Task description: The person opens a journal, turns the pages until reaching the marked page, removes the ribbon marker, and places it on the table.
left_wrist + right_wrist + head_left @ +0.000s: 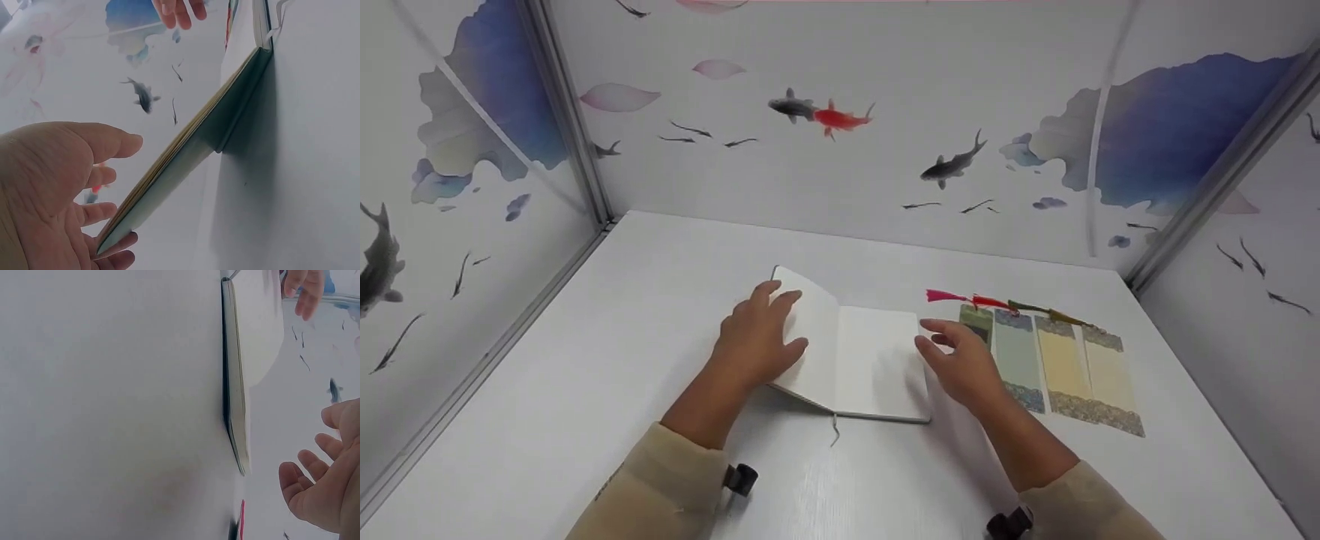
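An open notebook (877,352) with blank white pages stands in the middle of the table, its left half tilted up off the surface. My left hand (757,337) holds the outer edge of that raised half. In the left wrist view, fingers (121,247) lie on both sides of the dark green cover (242,107), with the thumb apart from the pages. My right hand (964,364) hovers by the notebook's right edge, fingers loosely bent and nothing between them. A thin ribbon (835,430) hangs from the bottom of the spine.
To the right of the notebook lie several tasselled bookmarks: a green one (975,319), a pale green one (1018,356), a yellow one (1063,360) and a cream one (1112,375). Printed panels (847,180) wall in the white table (585,375) at the back and sides.
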Tool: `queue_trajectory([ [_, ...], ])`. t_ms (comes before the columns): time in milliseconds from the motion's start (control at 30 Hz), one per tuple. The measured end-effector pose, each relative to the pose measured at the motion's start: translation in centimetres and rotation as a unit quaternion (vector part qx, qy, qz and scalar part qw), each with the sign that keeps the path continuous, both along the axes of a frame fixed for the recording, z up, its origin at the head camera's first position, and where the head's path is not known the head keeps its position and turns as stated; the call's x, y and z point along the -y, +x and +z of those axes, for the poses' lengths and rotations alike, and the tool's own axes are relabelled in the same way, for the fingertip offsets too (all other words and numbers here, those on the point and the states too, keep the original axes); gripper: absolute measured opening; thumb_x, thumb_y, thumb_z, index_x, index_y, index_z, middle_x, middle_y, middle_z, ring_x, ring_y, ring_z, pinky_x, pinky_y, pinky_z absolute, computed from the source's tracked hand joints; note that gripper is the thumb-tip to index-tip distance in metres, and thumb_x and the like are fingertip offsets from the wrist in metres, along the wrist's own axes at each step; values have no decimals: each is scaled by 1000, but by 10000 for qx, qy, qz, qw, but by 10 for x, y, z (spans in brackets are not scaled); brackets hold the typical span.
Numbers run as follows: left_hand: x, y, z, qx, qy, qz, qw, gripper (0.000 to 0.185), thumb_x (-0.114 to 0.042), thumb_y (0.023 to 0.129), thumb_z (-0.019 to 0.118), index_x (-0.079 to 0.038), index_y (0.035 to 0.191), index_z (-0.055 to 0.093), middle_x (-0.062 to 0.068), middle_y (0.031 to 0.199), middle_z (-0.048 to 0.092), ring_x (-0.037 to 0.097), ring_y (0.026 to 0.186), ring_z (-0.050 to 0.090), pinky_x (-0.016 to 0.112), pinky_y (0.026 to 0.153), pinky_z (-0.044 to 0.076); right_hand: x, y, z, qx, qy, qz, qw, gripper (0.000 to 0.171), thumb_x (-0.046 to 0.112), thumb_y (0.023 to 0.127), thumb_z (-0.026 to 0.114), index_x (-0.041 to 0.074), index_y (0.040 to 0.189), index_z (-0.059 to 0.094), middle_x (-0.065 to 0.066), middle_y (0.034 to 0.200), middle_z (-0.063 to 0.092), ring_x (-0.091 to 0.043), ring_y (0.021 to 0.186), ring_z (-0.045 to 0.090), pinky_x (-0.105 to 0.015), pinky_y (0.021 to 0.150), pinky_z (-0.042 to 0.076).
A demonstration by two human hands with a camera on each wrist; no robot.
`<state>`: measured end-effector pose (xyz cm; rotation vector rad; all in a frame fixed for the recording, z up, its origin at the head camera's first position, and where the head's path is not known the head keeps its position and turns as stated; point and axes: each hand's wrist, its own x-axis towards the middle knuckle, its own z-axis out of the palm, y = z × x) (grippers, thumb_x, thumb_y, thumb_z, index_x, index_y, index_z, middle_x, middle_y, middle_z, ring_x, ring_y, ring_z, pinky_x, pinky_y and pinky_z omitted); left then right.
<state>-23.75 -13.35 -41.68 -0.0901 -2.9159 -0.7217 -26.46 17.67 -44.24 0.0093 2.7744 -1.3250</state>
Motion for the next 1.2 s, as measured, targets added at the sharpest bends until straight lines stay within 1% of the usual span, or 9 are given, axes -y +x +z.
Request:
queue_trajectory([
  [133,-7,7,7,-348,-132,-133,9992,72,-31,95,80,-24,160,50,9,171,37,39,148,52,62,118,46,8,0,3,-75,-154,84,9998,45,39,107,67,25,149,63,-8,159,57,-32,149,54,-51,118,51],
  [267,-17,17,15,-686,-179,-493,9963,72,-25,94,81,-24,159,51,7,171,39,35,149,52,61,116,47,14,2,6,-219,-229,145,9994,43,40,106,67,29,148,63,-9,160,56,-34,149,54,-52,116,52],
  [400,-28,25,20,-861,55,-902,9922,77,-23,93,81,-25,162,47,4,172,37,29,150,53,59,117,49,19,2,8,-388,-377,229,9983,44,41,106,67,32,149,62,-9,161,56,-35,150,54,-53,115,53],
  [500,-35,28,22,-909,310,-1107,9892,82,-22,94,80,-28,166,41,0,173,35,27,142,60,52,114,53,23,3,11,-534,-486,319,9969,46,41,106,66,32,151,61,-7,162,55,-33,151,53,-53,117,52],
  [667,-43,29,18,-961,716,-1359,9834,89,-22,94,77,-30,169,30,-5,174,31,23,126,67,46,107,58,31,3,15,-676,-562,404,9953,47,42,107,65,32,153,59,-5,164,54,-32,154,51,-55,119,49],
  [767,-45,28,14,-974,915,-1526,9792,91,-22,96,76,-32,170,25,-7,174,30,20,135,63,44,111,57,35,5,19,-823,-579,505,9936,48,43,107,65,32,153,59,-4,164,54,-32,154,51,-56,121,47],
  [900,-48,28,8,-921,1123,-1742,9739,92,-24,98,75,-36,171,20,-8,175,28,17,145,55,44,114,55,39,8,21,-1176,-623,853,9874,49,42,106,65,29,153,59,0,163,54,-29,154,51,-57,124,43],
  [1100,-52,30,0,-604,1332,-1914,9706,91,-32,100,74,-39,171,18,-5,175,29,21,144,58,48,113,55,44,15,23,-1664,-748,1570,9706,46,41,107,67,33,151,61,8,164,53,-25,153,52,-59,121,45],
  [1200,-54,29,-2,-469,1383,-1974,9694,90,-35,101,74,-39,171,17,-4,175,29,22,145,58,51,115,54,45,17,23,-1793,-714,1832,9639,41,39,107,66,36,148,65,12,164,53,-22,154,50,-60,119,47],
])
